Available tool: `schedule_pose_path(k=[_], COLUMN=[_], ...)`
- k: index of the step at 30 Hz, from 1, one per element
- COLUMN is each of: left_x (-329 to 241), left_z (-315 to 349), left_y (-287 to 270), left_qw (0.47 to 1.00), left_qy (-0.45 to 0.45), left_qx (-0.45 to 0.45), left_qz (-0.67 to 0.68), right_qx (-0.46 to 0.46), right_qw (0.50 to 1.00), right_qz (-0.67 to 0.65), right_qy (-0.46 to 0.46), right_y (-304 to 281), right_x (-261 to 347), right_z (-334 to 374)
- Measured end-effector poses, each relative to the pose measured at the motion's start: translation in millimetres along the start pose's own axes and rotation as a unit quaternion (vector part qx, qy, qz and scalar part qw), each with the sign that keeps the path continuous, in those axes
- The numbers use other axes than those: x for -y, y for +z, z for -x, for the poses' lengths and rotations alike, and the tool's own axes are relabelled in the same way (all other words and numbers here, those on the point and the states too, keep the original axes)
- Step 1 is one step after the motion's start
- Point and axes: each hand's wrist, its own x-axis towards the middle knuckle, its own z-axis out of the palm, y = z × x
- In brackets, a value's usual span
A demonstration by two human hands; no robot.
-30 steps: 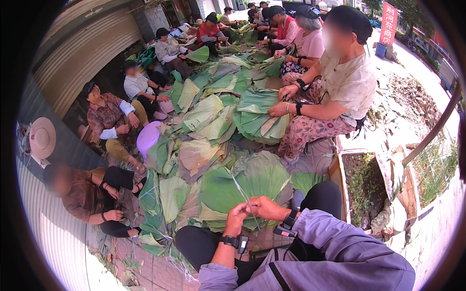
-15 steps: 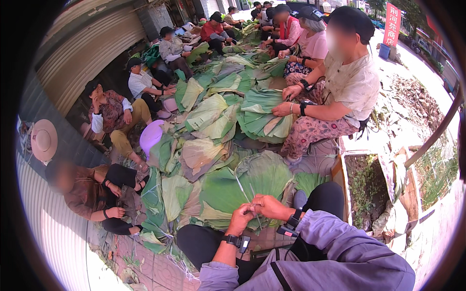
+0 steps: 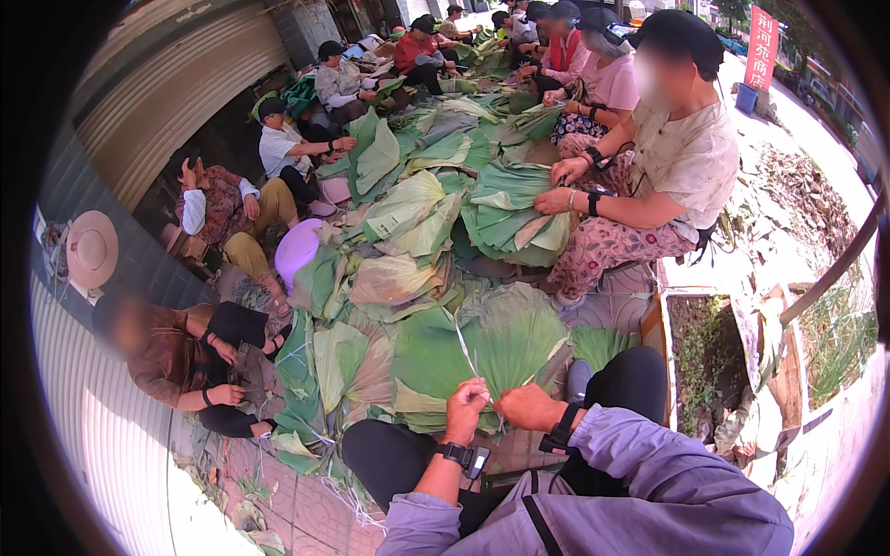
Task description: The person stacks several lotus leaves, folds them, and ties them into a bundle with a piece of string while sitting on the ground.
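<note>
A stack of large green lotus leaves (image 3: 505, 338) lies in front of my knees, its near edge by my hands. A thin white strip (image 3: 464, 345) runs down over the leaves to my left hand (image 3: 465, 410), whose fingertips pinch its lower end. Just to the right and slightly apart, my right hand (image 3: 530, 409) is closed at the near edge of the stack. Whatever its fingers hold is hidden. Both wrists wear black bands with small devices.
More leaves (image 3: 408, 208) cover the ground ahead, with people seated along both sides. The nearest person on the right handles a leaf bundle (image 3: 514, 208). A purple round thing (image 3: 297, 248) is at left. A planter box (image 3: 700, 371) stands at my right.
My hands, which were together at the strip, have come slightly apart. The left hand has risen a little and the right has moved a little to the right.
</note>
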Motion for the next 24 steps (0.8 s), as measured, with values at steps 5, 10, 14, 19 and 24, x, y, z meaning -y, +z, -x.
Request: schedule_pose_path(k=[5, 10, 14, 19, 24], left_x=[6, 7, -22, -25, -20], left_z=[-1, 0, 5, 2, 0], left_y=[-7, -10, 3, -2, -11], left_qw=[0.997, 0.997, 0.997, 0.992, 0.987], left_qy=[0.003, 0.004, -0.076, -0.098, -0.125], left_qx=[-0.021, -0.038, 0.028, 0.077, 0.099], left_qz=[-0.075, -0.072, -0.006, 0.029, 0.006], right_qx=[0.03, 0.03, 0.039, 0.041, 0.058], right_qw=[0.999, 0.999, 0.999, 0.998, 0.997], right_qz=[0.024, 0.028, 0.02, 0.0, -0.007], right_qy=[-0.015, -0.032, -0.029, -0.038, -0.044], right_y=[14, 13, 13, 11, -4], right_x=[1, 2, -4, -5, -1], right_z=[-1, -3, -2, -3, -3])
